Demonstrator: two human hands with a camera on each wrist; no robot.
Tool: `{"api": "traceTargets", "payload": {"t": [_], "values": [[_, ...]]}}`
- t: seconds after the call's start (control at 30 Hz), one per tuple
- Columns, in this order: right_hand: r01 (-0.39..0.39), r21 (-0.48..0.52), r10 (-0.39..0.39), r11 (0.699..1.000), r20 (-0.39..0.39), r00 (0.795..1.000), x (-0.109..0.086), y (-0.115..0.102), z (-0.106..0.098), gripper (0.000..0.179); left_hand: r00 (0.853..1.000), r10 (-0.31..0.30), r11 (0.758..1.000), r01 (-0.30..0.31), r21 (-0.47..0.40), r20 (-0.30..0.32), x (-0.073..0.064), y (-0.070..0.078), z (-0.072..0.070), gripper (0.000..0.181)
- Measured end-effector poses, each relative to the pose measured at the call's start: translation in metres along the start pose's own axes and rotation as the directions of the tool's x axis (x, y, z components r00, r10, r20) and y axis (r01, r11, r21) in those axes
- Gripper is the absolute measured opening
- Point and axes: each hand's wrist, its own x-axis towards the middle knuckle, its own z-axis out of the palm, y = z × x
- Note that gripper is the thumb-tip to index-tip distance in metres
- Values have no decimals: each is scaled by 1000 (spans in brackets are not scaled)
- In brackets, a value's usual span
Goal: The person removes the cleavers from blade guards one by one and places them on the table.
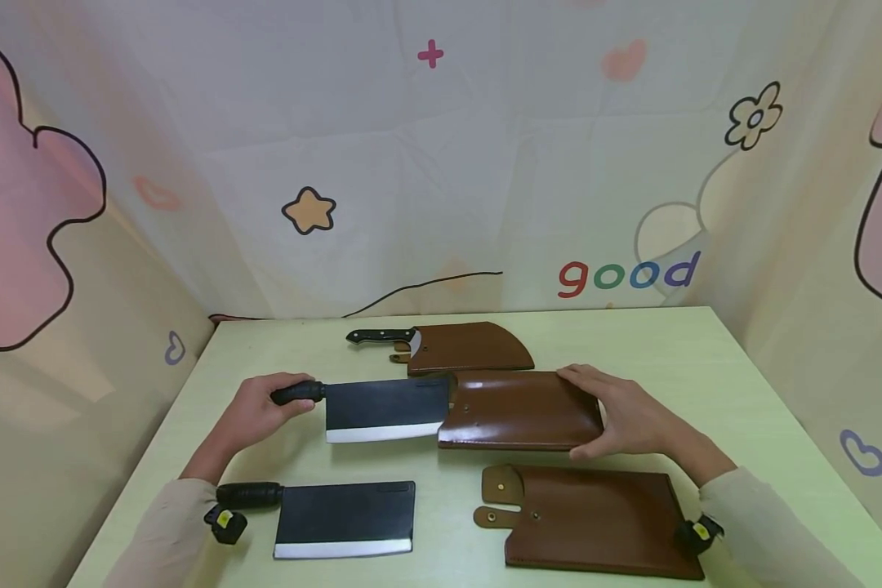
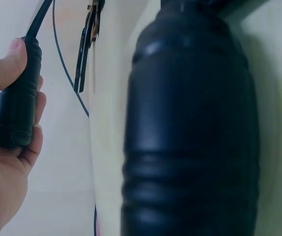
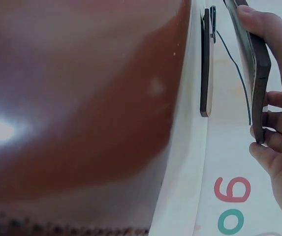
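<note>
My left hand [image 1: 252, 415] grips the black handle of a cleaver [image 1: 385, 407], whose dark blade points right with its bright cutting edge toward me. The front end of that blade meets the open left end of a glossy brown leather sheath [image 1: 518, 408], overlapping its mouth. With fingers on the far edge and thumb on the near edge, my right hand [image 1: 632, 418] holds the sheath by its right end. In the left wrist view, the thumb and fingers wrap round the handle [image 2: 15, 105]. The right wrist view has the sheath [image 3: 260, 73] edge-on between thumb and fingers.
Nearer me on the table [image 1: 265, 343] lies a second cleaver [image 1: 345, 518], handle to the left. To its right is a second brown sheath [image 1: 595, 518] with two strap tabs. Behind my hands rests a black-handled knife in a curved brown sheath [image 1: 470, 347]. A printed curtain [image 1: 448, 180] hangs behind.
</note>
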Motion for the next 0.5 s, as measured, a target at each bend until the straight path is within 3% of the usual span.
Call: {"api": "traceTargets", "payload": {"t": [0.5], "values": [[-46, -10, 46, 999, -8, 999, -18, 18, -6, 116, 999, -34, 997, 33, 67, 20, -12, -21, -14, 40]]}}
